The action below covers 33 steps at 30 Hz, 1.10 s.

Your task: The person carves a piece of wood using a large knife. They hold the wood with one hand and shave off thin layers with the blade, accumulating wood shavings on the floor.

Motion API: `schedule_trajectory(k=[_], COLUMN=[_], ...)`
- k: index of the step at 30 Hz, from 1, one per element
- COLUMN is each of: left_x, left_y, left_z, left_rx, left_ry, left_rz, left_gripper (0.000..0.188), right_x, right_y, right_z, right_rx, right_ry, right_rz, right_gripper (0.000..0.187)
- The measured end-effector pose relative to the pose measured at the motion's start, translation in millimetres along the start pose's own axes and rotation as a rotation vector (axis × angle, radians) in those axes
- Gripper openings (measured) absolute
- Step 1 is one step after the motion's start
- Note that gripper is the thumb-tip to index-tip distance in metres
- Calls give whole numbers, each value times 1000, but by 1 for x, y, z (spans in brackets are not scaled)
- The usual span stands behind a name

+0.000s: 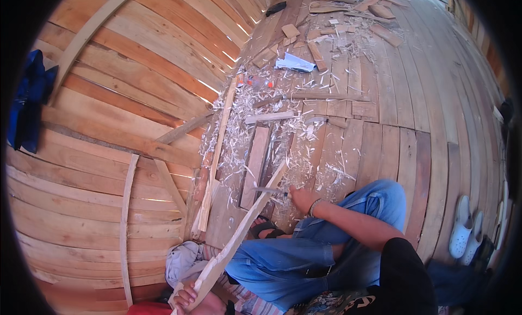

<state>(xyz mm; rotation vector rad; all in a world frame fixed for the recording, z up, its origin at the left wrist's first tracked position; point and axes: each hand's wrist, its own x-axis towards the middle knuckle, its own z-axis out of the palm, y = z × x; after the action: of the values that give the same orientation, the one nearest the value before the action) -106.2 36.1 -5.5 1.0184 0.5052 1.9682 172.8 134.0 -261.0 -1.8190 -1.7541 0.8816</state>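
Across the lap, wooden slat (239, 236) slants up-right.

Blue jeans (304, 250), pale wood strip (239, 233), white shoes (462, 228), orange-brown plank floor (391, 141).

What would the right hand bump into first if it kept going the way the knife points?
Probably the long wooden strip: the right hand holds a knife pointing left, its blade seemingly at the strip already, though depth is unclear.

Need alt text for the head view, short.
A seated person in jeans shaves a long wooden strip, the left hand gripping its near end and the right hand working a blade on it. Wood shavings and offcuts litter the plank floor.
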Motion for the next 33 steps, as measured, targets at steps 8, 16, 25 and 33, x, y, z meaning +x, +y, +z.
schedule_trajectory(k=[8, 16, 25, 33], left_x=[4, 1, 0, -14], left_y=[2, -2, 0, -1], left_z=[-26, -27, -24, 1], left_rx=[-5, -17, 45, 41], left_ry=[134, 239, 320, 386], left_rz=[11, 5, 35, 115], left_gripper=[31, 34, 35, 36], right_x=[8, 7, -3, -15], right_y=[8, 4, -5, -11], right_z=[-9, -2, 7, -14], right_rx=[13, 0, -42, 1], right_ry=[-18, -4, -38, -43], right_rz=[-87, 7, -16, -42], right_gripper=[27, 23, 19, 25])
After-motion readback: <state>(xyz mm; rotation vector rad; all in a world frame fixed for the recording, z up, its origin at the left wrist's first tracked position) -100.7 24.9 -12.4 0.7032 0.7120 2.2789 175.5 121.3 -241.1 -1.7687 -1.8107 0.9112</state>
